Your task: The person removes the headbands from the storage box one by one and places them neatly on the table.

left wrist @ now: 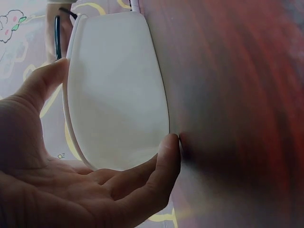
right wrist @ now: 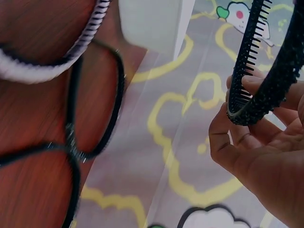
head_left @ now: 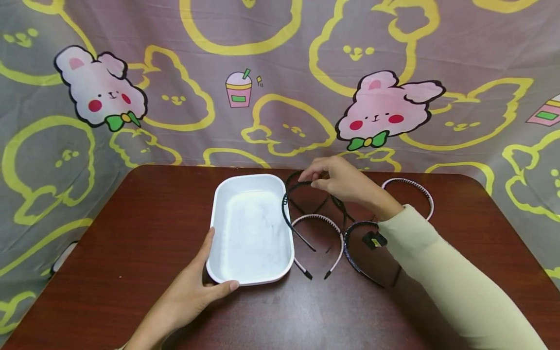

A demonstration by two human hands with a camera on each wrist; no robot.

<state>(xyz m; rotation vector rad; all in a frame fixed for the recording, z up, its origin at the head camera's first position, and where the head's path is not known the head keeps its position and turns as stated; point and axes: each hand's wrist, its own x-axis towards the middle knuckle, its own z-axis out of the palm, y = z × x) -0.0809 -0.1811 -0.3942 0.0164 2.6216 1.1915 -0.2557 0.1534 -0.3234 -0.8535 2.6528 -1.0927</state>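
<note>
My left hand [head_left: 188, 291] grips the near left corner of a white rectangular basin [head_left: 253, 233]. In the left wrist view the thumb is on the basin's rim and the fingers curl under its base. To the right and above the table, my right hand [head_left: 343, 180] pinches a black beaded headband [right wrist: 243, 115] with comb teeth inside. One arm of this headband hangs by the basin's right edge in the head view. Below it a pale pink headband [head_left: 321, 218] lies on the table. Other black headbands [right wrist: 121, 80] lie behind, partly hidden by the right hand.
A dark blue headband [head_left: 348, 250] lies under the right forearm, beside a small black piece with a yellow mark [head_left: 374, 239]. A pale headband [head_left: 430, 197] is farther right. The brown table [head_left: 144, 243] meets a cartoon-print cloth [head_left: 280, 73] at its back edge.
</note>
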